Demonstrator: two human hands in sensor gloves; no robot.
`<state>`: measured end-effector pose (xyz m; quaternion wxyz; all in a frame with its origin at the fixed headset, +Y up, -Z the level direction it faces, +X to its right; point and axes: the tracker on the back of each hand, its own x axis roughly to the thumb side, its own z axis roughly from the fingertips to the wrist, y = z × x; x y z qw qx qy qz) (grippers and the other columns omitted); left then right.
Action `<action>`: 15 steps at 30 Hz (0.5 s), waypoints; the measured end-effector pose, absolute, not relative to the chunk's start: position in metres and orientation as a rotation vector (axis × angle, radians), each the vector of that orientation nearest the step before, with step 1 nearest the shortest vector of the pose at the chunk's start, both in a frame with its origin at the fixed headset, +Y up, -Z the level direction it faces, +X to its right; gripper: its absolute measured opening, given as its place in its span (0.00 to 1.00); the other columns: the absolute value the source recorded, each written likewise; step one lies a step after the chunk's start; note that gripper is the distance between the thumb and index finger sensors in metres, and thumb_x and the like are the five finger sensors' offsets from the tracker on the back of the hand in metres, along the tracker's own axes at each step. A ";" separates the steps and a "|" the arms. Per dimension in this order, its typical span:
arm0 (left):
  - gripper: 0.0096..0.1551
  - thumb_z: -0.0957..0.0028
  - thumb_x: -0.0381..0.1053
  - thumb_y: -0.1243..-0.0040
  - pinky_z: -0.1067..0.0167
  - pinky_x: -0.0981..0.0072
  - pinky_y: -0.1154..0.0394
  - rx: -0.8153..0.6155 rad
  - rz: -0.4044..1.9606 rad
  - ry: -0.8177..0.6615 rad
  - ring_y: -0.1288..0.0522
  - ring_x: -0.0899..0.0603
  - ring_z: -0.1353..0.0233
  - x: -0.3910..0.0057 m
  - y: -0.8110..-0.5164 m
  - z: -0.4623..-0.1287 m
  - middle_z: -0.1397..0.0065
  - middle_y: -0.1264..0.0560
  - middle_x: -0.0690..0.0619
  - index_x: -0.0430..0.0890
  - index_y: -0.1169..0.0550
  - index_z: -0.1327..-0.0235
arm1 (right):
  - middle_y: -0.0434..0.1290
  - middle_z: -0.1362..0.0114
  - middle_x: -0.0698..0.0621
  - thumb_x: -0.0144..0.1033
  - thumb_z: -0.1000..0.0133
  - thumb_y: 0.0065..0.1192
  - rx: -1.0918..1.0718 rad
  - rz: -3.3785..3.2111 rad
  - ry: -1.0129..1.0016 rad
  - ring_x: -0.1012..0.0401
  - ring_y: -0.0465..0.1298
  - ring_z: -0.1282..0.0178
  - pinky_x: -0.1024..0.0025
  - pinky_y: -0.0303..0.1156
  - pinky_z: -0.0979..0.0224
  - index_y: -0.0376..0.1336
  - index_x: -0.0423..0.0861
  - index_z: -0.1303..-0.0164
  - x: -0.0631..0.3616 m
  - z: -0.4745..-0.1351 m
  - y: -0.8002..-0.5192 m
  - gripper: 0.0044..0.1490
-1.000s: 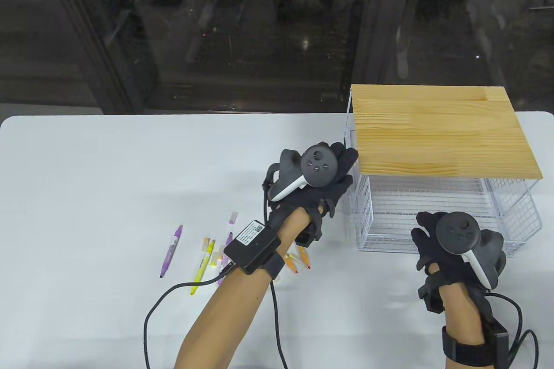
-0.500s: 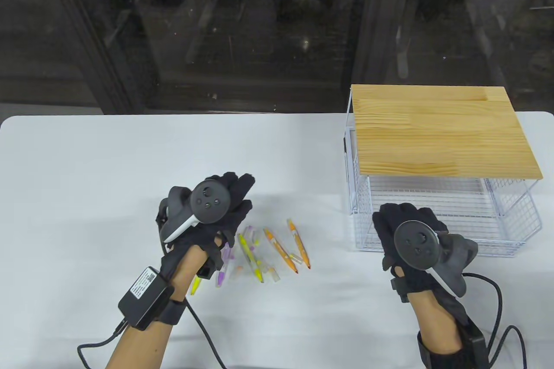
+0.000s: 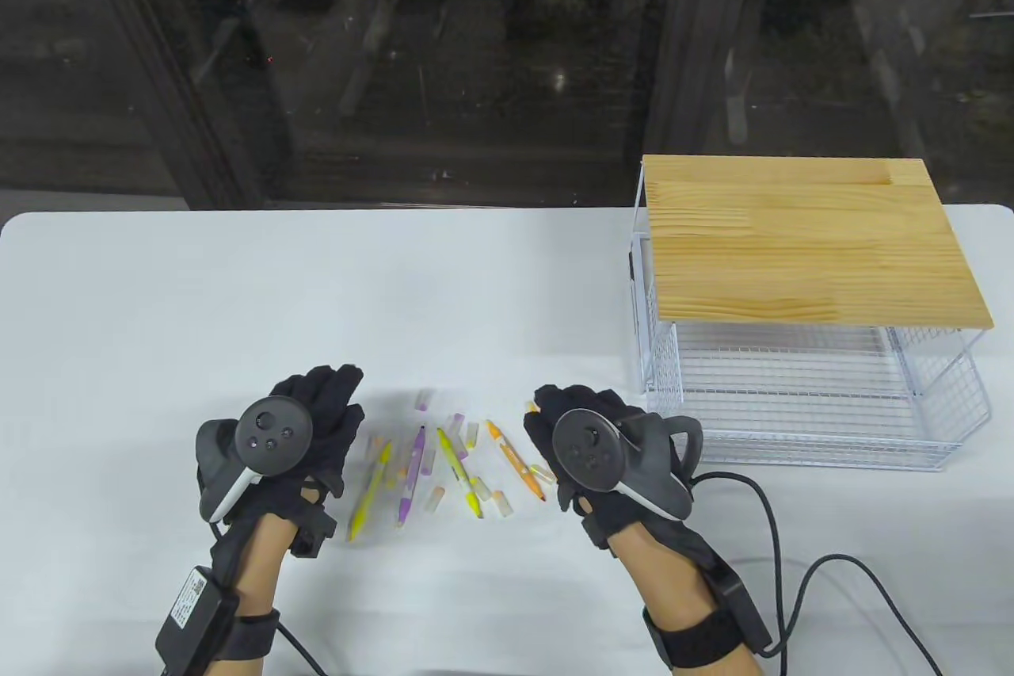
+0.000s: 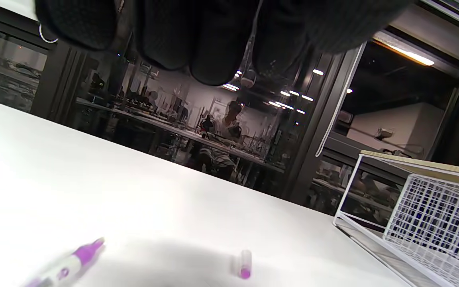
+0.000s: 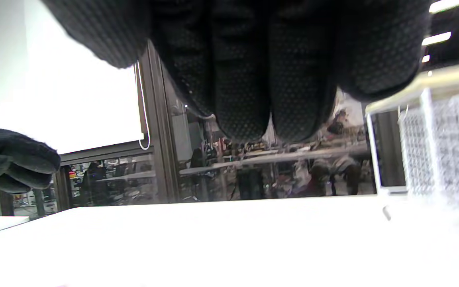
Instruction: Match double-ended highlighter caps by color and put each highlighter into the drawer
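Several double-ended highlighters lie uncapped in a loose pile on the white table: a yellow one [image 3: 371,487], a purple one [image 3: 410,482], a yellow-green one [image 3: 458,471] and an orange one [image 3: 515,459]. Small loose caps lie among them, including a purple cap [image 3: 425,399] [image 4: 244,266]. My left hand [image 3: 329,406] hovers just left of the pile with relaxed fingers and holds nothing. My right hand [image 3: 570,410] hovers at the pile's right edge, covering a second orange highlighter whose tip [image 3: 529,410] peeks out. A purple highlighter tip [image 4: 84,253] shows below my left hand.
A white wire drawer [image 3: 800,410] stands pulled out under a wire rack with a wooden top [image 3: 800,240] at the right. Glove cables trail off the table's near edge. Dark glass panels stand behind the table.
My left hand has swung from the rack's left side back to the left of the pile. My right hand has moved left from the drawer front to the pile's right edge.
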<state>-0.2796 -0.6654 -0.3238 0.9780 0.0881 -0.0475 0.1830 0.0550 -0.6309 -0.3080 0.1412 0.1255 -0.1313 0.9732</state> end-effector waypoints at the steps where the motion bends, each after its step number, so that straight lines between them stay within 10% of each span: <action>1: 0.34 0.52 0.63 0.47 0.37 0.32 0.32 0.182 0.375 -0.095 0.34 0.37 0.23 -0.281 -0.673 -0.323 0.21 0.29 0.54 0.61 0.27 0.29 | 0.82 0.37 0.48 0.55 0.46 0.60 0.364 2.797 -0.352 0.45 0.81 0.40 0.47 0.76 0.42 0.74 0.51 0.38 0.054 -0.315 -0.641 0.32; 15: 0.34 0.52 0.63 0.47 0.39 0.33 0.31 0.150 0.423 -0.072 0.31 0.36 0.25 -0.292 -0.694 -0.325 0.23 0.26 0.53 0.59 0.25 0.30 | 0.80 0.36 0.48 0.54 0.46 0.60 0.279 2.775 -0.395 0.42 0.77 0.35 0.42 0.73 0.39 0.73 0.51 0.37 0.077 -0.315 -0.690 0.31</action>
